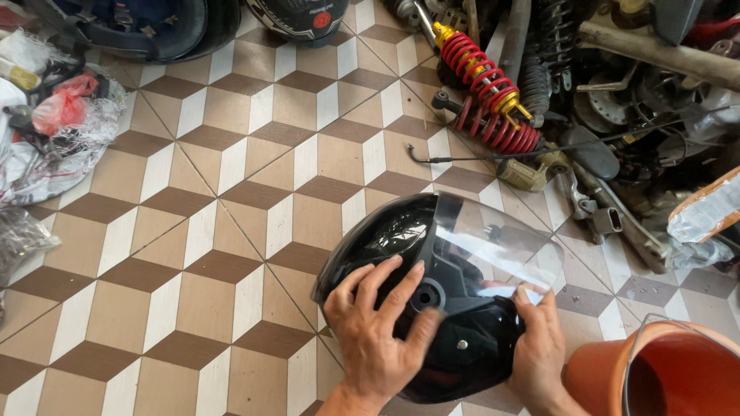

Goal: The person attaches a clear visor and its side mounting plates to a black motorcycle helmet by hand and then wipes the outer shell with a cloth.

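The left hand (376, 331) covers the near side of the black helmet (408, 239), whose lower rim leaves the bottom edge. The right hand (539, 350) hides the clear visor's (493, 250) lower corner. At lower right the orange bucket (601, 377) is cut off; two dark helmets (154, 27) are cropped along the top.

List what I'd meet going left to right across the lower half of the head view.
Crumpled clear plastic bag → bare patterned floor tiles → left hand flat on the glossy black helmet → right hand at the edge of the clear visor → orange bucket.
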